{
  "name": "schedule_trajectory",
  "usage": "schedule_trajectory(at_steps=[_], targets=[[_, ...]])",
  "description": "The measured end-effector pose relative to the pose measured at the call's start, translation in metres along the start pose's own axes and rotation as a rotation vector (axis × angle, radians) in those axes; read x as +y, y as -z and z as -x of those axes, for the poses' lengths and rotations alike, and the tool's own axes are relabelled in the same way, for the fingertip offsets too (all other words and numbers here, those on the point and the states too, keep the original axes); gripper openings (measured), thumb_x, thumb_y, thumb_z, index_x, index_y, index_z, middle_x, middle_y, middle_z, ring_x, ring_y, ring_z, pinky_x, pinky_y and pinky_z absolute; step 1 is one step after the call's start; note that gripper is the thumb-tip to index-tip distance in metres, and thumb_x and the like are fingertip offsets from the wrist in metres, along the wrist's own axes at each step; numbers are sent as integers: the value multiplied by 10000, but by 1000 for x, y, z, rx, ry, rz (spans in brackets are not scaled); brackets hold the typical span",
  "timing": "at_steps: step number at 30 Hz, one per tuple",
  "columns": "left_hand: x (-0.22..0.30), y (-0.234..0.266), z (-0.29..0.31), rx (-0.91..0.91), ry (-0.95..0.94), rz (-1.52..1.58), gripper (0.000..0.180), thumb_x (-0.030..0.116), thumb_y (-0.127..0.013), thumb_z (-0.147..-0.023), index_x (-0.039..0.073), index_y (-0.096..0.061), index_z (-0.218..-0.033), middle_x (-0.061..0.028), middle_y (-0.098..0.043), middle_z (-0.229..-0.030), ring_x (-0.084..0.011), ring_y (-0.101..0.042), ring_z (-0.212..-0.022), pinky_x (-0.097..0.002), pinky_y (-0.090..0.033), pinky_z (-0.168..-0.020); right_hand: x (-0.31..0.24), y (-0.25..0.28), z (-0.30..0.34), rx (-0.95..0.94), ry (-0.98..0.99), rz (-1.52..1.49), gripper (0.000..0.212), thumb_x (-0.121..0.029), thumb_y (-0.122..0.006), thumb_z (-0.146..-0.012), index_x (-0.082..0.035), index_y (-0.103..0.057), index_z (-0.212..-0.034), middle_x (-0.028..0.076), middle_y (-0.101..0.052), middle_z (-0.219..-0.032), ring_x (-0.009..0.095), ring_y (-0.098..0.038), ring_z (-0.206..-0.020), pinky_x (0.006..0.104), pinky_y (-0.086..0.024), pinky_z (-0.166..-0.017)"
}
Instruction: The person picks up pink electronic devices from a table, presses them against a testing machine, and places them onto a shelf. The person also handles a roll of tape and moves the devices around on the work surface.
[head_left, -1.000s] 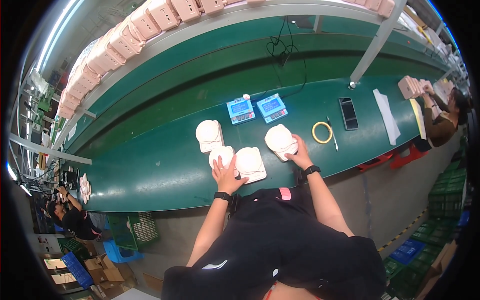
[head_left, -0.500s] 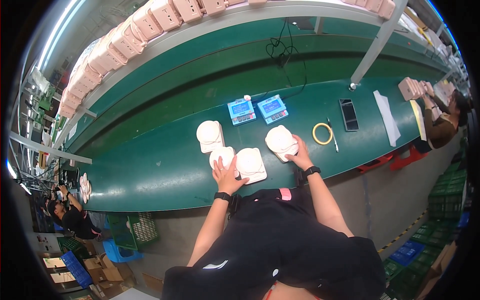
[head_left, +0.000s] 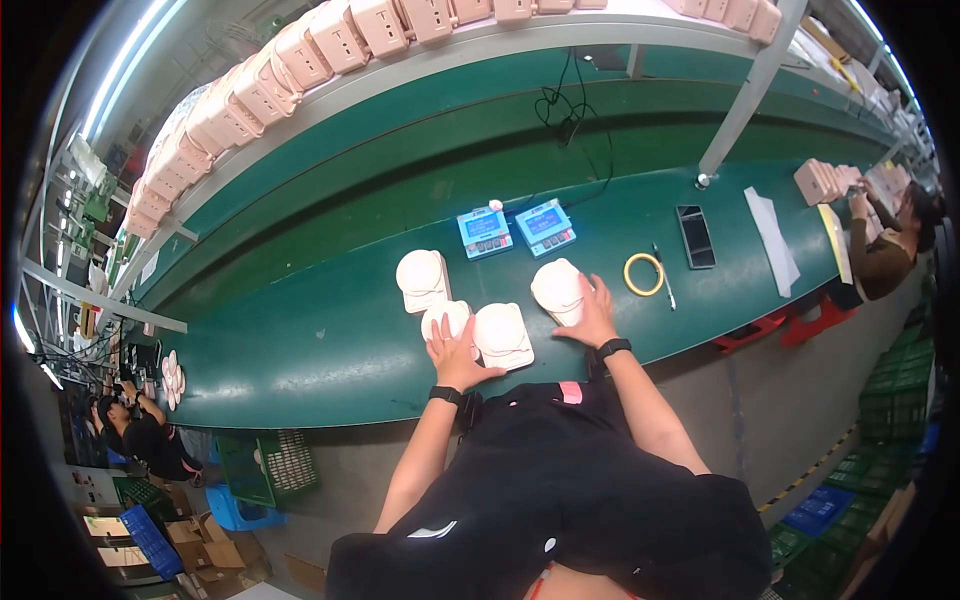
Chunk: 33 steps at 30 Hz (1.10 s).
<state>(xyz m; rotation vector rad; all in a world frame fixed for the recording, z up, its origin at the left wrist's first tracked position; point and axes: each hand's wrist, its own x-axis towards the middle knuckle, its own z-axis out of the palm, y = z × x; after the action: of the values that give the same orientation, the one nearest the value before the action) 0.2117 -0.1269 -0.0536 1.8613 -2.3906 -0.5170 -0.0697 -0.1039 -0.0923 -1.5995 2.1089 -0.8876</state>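
Note:
Four pale pink-white devices, each a round disc on a square base, are on the green bench (head_left: pixel 300 350) before me. My left hand (head_left: pixel 460 362) has its fingers spread over the near edge of the front-left device (head_left: pixel 445 318), its thumb pointing toward the front-middle device (head_left: pixel 502 332). Behind these stands the back-left device (head_left: pixel 421 276). At the right device (head_left: pixel 556 288), my right hand (head_left: pixel 593 318) is beside the disc, fingers stretched and thumb apart along its near side. Whether it touches the device is hard to make out.
Two blue meters (head_left: pixel 485 232) with lit screens stand behind the devices. Rightward lie a yellow tape ring (head_left: pixel 643 274), a pen (head_left: pixel 668 285), a phone (head_left: pixel 696 237) and a white sheet (head_left: pixel 771 240). Pink units (head_left: pixel 380 25) line the overhead shelf. Other people work at both bench ends.
My right hand has loosened from the right device, its thumb now out along the near side. The left hand stays over the front-left device; the whole view has shifted slightly.

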Motion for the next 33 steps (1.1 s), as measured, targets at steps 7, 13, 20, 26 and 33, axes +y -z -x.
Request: schedule_trajectory(at_steps=[7, 13, 20, 26, 33], targets=[[15, 6, -13, -93, -264, -88, 1311, 447, -873, -337, 162, -207, -1430, -199, -235, -1435, -367, -110, -1371, -593, -95, -1050, -5, 2, -3, -58, 20, 57, 1053, -257, -823, -508, -84, -265, -1384, 213, -335, -1267, 412, -330, -1187, 472, -309, -1001], [17, 5, -18, -66, -317, -89, 1249, 365, -856, -331, 161, -244, -1400, -201, -322, -1357, -367, -196, -1338, -597, -117, -1040, 13, 0, -4, -149, -123, -370, 903, -232, -767, -593, -51, -331, -1363, 218, -396, -1220, 345, -389, -1178, 390, -356, -979], [26, 6, -21, 16, -360, 32, 1157, 276, -826, -340, 146, -285, -1354, -199, -364, -1277, -380, -269, -1288, -564, -149, -1047, 40, -19, 1, -216, -290, -844, 683, -213, -684, -713, -8, -411, -1304, 167, -444, -1195, 258, -452, -1131, 317, -369, -956], [44, 10, -36, 73, -427, 111, 1140, 250, -807, -360, 88, -250, -1342, -220, -352, -1256, -415, -302, -1231, -525, -231, -1023, 35, -4, 6, -74, -224, -854, 560, -201, -674, -739, 29, -487, -1213, 127, -515, -1133, 243, -510, -1056, 314, -381, -934], [93, 17, -54, 0, -471, 153, 1132, 188, -799, -405, 53, -202, -1358, -249, -303, -1288, -441, -325, -1209, -518, -333, -986, 4, 17, 12, -52, -21, -616, 576, -158, -714, -711, 40, -492, -1205, 159, -498, -1182, 278, -526, -1047, 335, -410, -921]])
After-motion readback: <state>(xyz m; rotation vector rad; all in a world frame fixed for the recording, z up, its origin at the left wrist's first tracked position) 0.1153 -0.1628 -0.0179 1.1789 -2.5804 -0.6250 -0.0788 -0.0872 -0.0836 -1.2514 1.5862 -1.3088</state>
